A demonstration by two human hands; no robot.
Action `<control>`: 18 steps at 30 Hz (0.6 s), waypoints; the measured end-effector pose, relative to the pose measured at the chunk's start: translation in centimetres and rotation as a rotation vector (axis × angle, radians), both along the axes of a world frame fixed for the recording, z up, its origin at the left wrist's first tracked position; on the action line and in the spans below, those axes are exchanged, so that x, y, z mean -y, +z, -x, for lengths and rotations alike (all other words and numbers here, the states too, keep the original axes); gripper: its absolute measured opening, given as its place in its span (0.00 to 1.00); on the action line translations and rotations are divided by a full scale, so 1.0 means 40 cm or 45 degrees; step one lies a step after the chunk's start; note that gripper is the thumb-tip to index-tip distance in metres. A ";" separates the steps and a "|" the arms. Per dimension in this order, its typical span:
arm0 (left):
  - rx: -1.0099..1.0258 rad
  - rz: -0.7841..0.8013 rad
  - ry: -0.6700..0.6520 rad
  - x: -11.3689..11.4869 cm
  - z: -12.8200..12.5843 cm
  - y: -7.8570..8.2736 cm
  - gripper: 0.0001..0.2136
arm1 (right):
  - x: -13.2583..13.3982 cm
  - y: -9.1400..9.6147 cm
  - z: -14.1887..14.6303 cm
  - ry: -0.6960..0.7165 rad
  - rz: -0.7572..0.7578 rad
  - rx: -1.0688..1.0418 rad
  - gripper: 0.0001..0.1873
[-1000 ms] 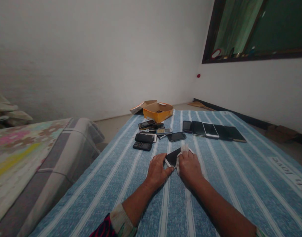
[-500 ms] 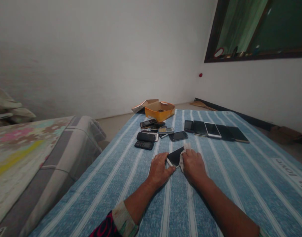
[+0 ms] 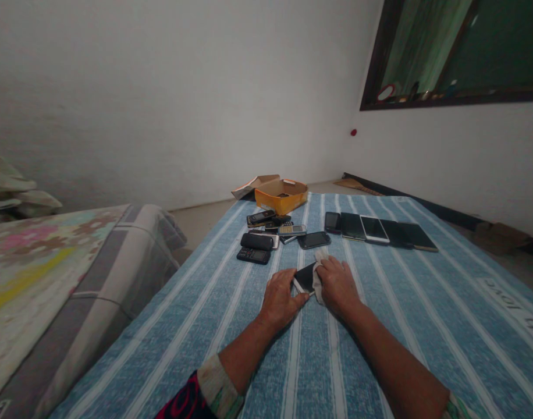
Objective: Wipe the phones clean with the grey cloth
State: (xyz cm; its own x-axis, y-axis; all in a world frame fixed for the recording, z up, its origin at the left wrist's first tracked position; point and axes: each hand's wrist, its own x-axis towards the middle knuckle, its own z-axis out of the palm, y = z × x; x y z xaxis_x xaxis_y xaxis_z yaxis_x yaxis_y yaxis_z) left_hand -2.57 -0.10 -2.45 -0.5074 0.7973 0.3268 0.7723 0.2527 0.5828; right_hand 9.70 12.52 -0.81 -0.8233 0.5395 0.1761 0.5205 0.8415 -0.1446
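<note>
The person's two bare hands are near the middle of a bed with a blue sheet with white stripes (image 3: 427, 343). A black smartphone with a white edge (image 3: 304, 278) lies flat on this sheet between the hands, at 12 o'clock from the wrists. The left hand (image 3: 281, 301) rests on the lower left side of the phone, and its grip is half closed, with the fingers against the phone edge. The right hand (image 3: 338, 285) is on the other side, and its grip is closed on a crumpled white cloth (image 3: 319, 284), which is pressed on the right part of the phone.

At 11 o'clock from the hands there is a group of phones, among them a black keypad phone (image 3: 253, 255) and a silver keypad phone (image 3: 291, 230). A dark blue smartphone (image 3: 313, 240) lies just beside this group. At 1 o'clock, a row of dark and white-framed smartphones (image 3: 373, 230) lies side by side. Behind the group, at 12 o'clock, an open orange cardboard box (image 3: 280, 198) stands at the end of the bed. At 9 o'clock there is a second bed with a flowered cover (image 3: 35, 256). High on the wall at 1 o'clock is a dark-framed window (image 3: 450, 52).
</note>
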 end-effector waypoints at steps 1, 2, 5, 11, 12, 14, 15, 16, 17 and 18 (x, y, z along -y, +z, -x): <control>-0.003 -0.002 0.003 0.000 0.000 -0.001 0.27 | -0.008 0.001 -0.002 -0.053 -0.002 0.006 0.20; -0.007 -0.003 0.005 -0.001 0.001 -0.002 0.27 | -0.012 0.003 -0.003 -0.097 -0.006 0.010 0.20; -0.013 0.013 0.007 -0.001 0.001 -0.002 0.27 | 0.002 0.008 -0.004 -0.155 -0.039 0.016 0.17; -0.034 0.043 -0.012 0.001 0.001 0.008 0.25 | 0.078 0.004 0.012 0.122 -0.056 -0.018 0.15; -0.046 0.034 -0.016 0.002 -0.001 0.009 0.24 | 0.082 0.002 0.014 0.167 -0.051 -0.033 0.15; -0.083 0.005 -0.027 0.003 -0.004 0.010 0.22 | 0.079 0.000 0.014 0.202 -0.037 -0.058 0.15; -0.109 -0.011 -0.038 0.004 -0.006 0.010 0.22 | 0.072 0.000 0.012 0.192 -0.028 -0.064 0.15; -0.138 -0.028 -0.054 0.005 -0.008 0.009 0.22 | 0.063 0.001 0.009 0.165 -0.020 -0.064 0.14; -0.171 -0.043 -0.077 0.007 -0.010 0.008 0.22 | 0.053 0.002 0.005 0.124 -0.015 -0.060 0.13; -0.204 -0.054 -0.104 0.008 -0.011 0.006 0.21 | 0.043 0.003 0.001 0.072 -0.014 -0.055 0.13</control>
